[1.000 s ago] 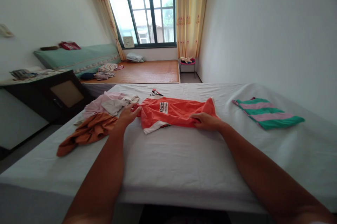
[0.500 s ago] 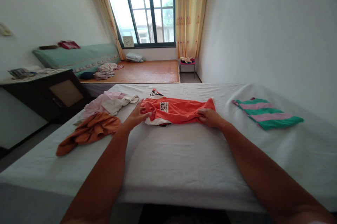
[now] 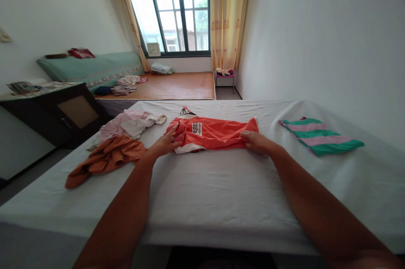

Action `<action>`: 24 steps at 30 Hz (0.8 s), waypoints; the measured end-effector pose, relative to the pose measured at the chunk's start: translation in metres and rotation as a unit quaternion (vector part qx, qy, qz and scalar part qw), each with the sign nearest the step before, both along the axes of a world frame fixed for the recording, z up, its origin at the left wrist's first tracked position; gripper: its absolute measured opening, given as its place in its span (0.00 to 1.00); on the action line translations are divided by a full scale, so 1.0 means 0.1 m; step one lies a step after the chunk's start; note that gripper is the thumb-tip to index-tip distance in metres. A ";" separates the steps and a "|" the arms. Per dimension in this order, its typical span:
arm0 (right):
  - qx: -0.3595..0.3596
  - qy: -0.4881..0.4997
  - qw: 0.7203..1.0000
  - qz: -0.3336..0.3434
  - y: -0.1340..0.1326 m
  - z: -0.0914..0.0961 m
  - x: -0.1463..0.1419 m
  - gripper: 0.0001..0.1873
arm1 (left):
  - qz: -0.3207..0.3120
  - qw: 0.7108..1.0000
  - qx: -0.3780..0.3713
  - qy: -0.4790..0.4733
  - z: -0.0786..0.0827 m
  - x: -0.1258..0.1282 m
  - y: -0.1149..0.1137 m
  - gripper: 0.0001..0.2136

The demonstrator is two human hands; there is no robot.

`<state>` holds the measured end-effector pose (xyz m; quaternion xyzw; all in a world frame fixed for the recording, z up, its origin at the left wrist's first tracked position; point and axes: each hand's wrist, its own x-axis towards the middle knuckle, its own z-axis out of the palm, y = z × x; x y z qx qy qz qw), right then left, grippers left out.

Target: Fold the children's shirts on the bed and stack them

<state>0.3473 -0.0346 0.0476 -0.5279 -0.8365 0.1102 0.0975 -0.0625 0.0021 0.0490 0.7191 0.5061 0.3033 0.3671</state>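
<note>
An orange T-shirt (image 3: 218, 130) with a black-and-white print lies folded lengthwise across the white-sheeted bed (image 3: 202, 193). White trim shows at its near left edge, and a black-and-white patterned part sticks out behind it. At the shirt's left end my left hand (image 3: 164, 143) rests on the bunched orange cloth with its fingers apart. My right hand (image 3: 257, 141) is closed on the near edge by the right end, pinching the fabric; its fingertips are partly hidden.
To the left lie a rumpled brown garment (image 3: 110, 157) and pale pink and cream clothes (image 3: 126, 123). On the right is a folded green-and-pink striped garment (image 3: 319, 135). Beyond the sheet are a brown mat (image 3: 183, 83), a dark cabinet (image 3: 72, 111) and a pink stool (image 3: 225, 76).
My left hand's fingers have spread and lifted onto the top of the shirt's left end, where the cloth now reaches further left. My right hand has shifted slightly right along the near edge.
</note>
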 end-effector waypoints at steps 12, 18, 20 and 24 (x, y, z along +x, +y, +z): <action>0.013 0.039 0.998 -0.044 0.08 -0.08 0.12 0.12 | -0.104 0.991 -0.085 -0.027 0.17 -0.08 -0.10 0.26; 0.005 0.046 0.998 -0.033 0.10 -0.10 0.14 0.13 | -0.208 0.978 -0.019 -0.003 0.12 -0.06 -0.07 0.31; 0.003 0.044 0.999 -0.031 0.10 -0.11 0.16 0.13 | -0.193 0.981 0.014 -0.028 0.09 -0.07 -0.03 0.29; -0.002 0.047 0.999 -0.021 0.11 -0.12 0.16 0.13 | -0.151 0.978 0.138 0.032 -0.02 -0.09 0.09 0.24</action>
